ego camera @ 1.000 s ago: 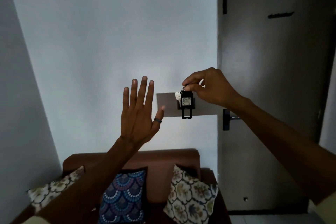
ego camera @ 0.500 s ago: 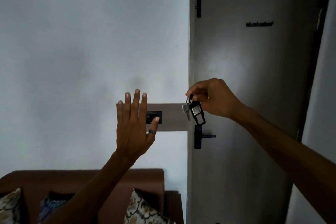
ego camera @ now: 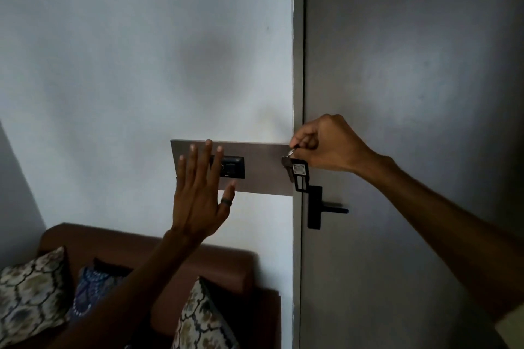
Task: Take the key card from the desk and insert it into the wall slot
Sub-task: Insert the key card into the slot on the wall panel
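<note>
My right hand (ego camera: 329,144) pinches the ring of a black key card tag (ego camera: 300,176), which dangles with a metal key beside it at the right end of a grey-brown wall panel (ego camera: 263,170). A black slot unit (ego camera: 234,167) is set in that panel, to the left of the tag. My left hand (ego camera: 200,195) is raised flat with fingers spread, a dark ring on the thumb; its fingertips cover the left part of the slot unit.
A grey door (ego camera: 411,93) with a black lever handle (ego camera: 320,208) stands right of the panel. Below the panel is a brown sofa (ego camera: 221,269) with patterned cushions (ego camera: 31,289). The white wall (ego camera: 141,51) fills the upper left.
The view has closed in on the wall panel. My left hand has risen onto the slot unit's left side. My right hand still holds the tag near the panel's right end.
</note>
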